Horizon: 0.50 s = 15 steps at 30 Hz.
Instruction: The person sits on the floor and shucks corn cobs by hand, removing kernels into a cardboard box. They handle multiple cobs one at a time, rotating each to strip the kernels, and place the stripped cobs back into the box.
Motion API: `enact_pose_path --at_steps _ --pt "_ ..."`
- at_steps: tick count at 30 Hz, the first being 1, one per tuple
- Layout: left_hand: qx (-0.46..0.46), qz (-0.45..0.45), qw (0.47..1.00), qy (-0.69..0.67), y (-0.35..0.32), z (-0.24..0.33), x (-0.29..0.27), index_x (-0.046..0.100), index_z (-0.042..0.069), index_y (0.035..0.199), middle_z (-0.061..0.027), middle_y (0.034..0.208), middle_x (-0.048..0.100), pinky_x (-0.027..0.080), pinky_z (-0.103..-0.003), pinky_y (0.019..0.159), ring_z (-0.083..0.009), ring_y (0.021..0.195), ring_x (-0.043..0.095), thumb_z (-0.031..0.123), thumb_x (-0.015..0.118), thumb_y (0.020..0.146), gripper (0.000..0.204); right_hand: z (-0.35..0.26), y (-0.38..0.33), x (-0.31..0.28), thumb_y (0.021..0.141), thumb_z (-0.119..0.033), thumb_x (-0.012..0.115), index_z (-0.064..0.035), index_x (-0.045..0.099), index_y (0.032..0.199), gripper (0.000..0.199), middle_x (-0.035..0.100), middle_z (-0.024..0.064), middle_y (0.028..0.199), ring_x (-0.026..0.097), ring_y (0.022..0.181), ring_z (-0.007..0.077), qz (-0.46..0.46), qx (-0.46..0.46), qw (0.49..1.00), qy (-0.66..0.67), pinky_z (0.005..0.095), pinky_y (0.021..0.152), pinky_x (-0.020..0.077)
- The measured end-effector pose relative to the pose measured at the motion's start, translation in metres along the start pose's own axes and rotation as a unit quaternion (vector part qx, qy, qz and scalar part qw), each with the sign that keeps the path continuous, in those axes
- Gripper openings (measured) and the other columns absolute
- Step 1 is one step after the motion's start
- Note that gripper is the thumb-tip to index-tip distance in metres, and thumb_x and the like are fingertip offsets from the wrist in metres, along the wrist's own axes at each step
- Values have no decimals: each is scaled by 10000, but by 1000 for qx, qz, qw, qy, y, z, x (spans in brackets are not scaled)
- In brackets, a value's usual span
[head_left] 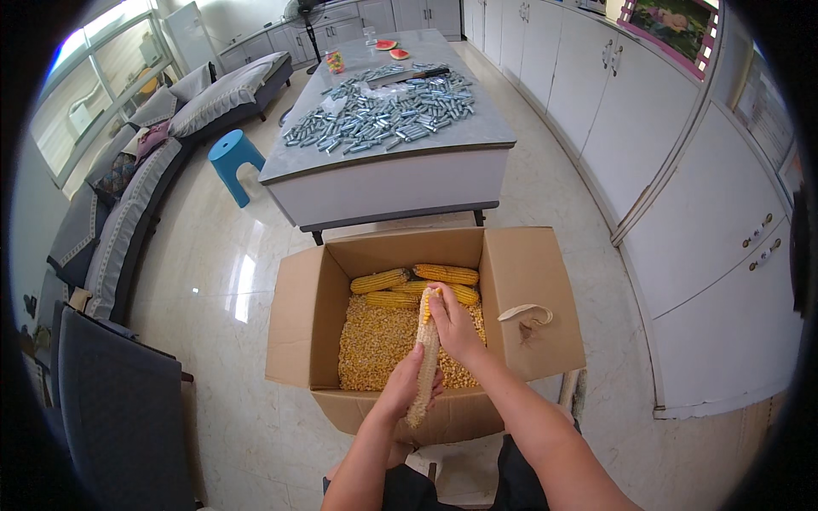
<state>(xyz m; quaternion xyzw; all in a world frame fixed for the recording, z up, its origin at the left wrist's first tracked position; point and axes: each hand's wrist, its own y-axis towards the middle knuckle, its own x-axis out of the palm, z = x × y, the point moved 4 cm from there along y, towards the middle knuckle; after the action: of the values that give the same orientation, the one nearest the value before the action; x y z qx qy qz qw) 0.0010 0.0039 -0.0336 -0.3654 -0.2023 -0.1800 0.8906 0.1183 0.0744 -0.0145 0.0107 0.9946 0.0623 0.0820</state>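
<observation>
- Head view: a corn cob (424,358) is held upright over an open cardboard box (545,281), the left hand (407,385) closed round its lower part and the right hand (453,328) clamped on its upper part.
- Most of the cob is seen stripped bare and pale; only a small patch of yellow kernels is left at its top end.
- A thick layer of loose kernels (375,341) is spread over the box floor, so much shelling is judged done.
- Four unshelled ears (417,284) are stacked at the far wall of the box, still to be worked.
</observation>
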Motion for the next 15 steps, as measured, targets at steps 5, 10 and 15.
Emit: enact_pose_path --at_steps 5,10,15 --pt "6 -3 1000 2 0 -1 0 424 80 864 -54 653 461 400 -268 405 -151 521 477 540 314 902 475 -7 -2 -1 946 -314 337 -35 404 1188 375 579 177 854 576 783 281 -10 17 999 -26 347 696 431" --pt "-16 34 999 14 1 -4 0 421 95 855 -45 629 406 354 -272 373 -164 505 423 562 278 898 490 -2 -2 -2 945 -351 296 -30 332 1279 465 589 255 849 576 816 394 -21 15 997 -76 429 704 429" --pt "-18 38 999 10 4 -6 1 423 96 856 -46 613 406 360 -277 371 -169 488 421 564 267 899 495 -6 -3 -7 947 -341 283 -10 310 1306 488 584 275 883 567 848 410 -49 32 993 -107 447 733 426"
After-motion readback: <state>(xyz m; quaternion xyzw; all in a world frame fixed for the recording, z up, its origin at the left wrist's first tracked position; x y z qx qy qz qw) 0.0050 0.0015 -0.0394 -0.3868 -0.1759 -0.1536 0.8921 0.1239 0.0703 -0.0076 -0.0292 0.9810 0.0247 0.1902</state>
